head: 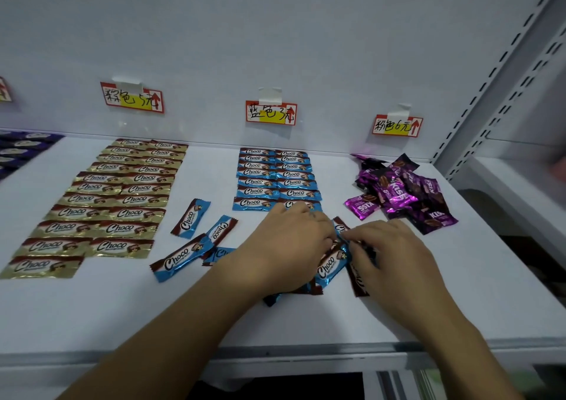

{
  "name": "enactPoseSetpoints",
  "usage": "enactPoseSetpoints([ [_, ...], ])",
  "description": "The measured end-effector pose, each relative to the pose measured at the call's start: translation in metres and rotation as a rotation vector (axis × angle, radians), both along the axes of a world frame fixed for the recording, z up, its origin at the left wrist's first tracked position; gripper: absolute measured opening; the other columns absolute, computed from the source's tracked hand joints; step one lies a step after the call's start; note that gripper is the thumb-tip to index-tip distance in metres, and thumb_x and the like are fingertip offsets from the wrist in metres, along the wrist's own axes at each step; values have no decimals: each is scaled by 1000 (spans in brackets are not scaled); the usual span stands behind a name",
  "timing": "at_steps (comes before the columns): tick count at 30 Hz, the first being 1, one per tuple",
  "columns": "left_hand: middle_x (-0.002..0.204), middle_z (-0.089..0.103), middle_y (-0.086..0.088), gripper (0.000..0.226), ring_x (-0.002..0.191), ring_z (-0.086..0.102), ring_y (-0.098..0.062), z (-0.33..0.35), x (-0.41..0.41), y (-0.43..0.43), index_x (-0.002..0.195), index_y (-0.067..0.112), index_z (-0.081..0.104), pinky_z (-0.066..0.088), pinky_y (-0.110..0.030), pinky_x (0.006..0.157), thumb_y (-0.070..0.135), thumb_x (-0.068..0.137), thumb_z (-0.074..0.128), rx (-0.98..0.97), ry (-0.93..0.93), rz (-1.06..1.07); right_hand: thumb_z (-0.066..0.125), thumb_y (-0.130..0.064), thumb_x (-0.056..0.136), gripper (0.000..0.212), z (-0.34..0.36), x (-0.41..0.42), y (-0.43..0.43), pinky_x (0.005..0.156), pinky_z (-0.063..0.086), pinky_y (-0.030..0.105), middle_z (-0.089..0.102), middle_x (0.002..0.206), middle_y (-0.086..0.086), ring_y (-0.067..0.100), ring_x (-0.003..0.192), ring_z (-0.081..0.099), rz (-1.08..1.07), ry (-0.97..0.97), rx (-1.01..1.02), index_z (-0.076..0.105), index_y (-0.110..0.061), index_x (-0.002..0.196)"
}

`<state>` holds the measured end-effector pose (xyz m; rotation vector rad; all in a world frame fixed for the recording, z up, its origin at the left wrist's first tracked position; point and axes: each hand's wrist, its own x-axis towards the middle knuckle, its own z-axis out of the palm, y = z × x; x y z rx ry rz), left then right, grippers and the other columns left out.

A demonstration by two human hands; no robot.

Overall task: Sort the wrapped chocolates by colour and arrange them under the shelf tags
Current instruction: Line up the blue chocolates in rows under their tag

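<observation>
Blue chocolates (332,265) lie under left hand (288,246) and right hand (389,252) fingers (364,237).

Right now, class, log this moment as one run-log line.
left hand: over loose blue chocolates, grip unclear; right hand: pinches blue chocolate; gold rows: laid out; purple pile: unsorted

I'm wearing the only camera on my head, and it's looking forward and down across the white shelf (92,308) from just outside its front lip (275,353), facing the back panel (275,32), with the price tags (270,113) sitting in the upper-middle of the frame. It's running close: my left hand (291,240) and right hand (389,246) at the loose blue chocolates (332,266) are landing near centre, and both forearms are filling the bottom of the frame. The wide lens is bowing the slotted upright (499,87) at the right and catching a broad stretch of shelf, from frame-left to that upright.
</observation>
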<state>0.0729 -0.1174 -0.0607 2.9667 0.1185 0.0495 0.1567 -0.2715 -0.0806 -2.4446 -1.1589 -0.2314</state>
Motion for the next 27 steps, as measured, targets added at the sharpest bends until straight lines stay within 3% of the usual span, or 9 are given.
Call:
enactPoseSetpoints([
  [7, 122, 50, 10, 15, 114, 37, -10, 1, 0, 1, 107, 34, 59, 28, -32, 98, 40, 96, 50, -127, -24, 107, 60, -38, 91, 32, 7, 8, 12, 84, 39, 24, 64, 111, -12, 7, 101, 47, -91, 68, -61, 62, -34, 123],
  [10, 124, 51, 10, 29, 118, 39, -13, 2, 3, -1, 116, 35, 58, 28, -36, 103, 51, 92, 52, -136, 24, 120, 66, -35, 88, 37, 10, 15, 17, 85, 44, 27, 63, 114, -10, 9, 100, 53, -100, 181, -74, 61, -32, 125],
  [14, 112, 51, 9, 38, 109, 43, -12, 3, 5, -7, 112, 34, 59, 30, -37, 99, 60, 84, 57, -146, 0, 106, 68, -29, 87, 39, 14, 18, 18, 85, 45, 27, 58, 118, -9, 9, 98, 53, -109, 286, -78, 61, -29, 125],
  [20, 101, 55, 10, 15, 101, 50, -11, 1, 9, -11, 94, 31, 59, 39, -34, 96, 41, 86, 67, -346, -2, 154, 69, -26, 86, 17, 13, 21, 19, 67, 41, 20, 59, 95, -11, 2, 81, 54, -119, 356, -2, 69, -27, 104],
  [25, 92, 53, 14, 32, 94, 50, -10, 3, 10, -12, 114, 30, 57, 40, -37, 98, 38, 86, 69, -398, 14, 175, 69, -23, 87, 10, 13, 26, 16, 60, 37, 14, 64, 91, -13, -4, 76, 54, -118, 395, 138, 71, -31, 92],
  [27, 88, 55, 14, 23, 90, 51, -9, 2, 10, -12, 108, 30, 61, 41, -37, 97, 35, 87, 67, -427, -10, 189, 69, -22, 87, 11, 14, 28, 15, 58, 34, 11, 66, 89, -16, -8, 69, 52, -137, 408, 198, 72, -32, 90],
])
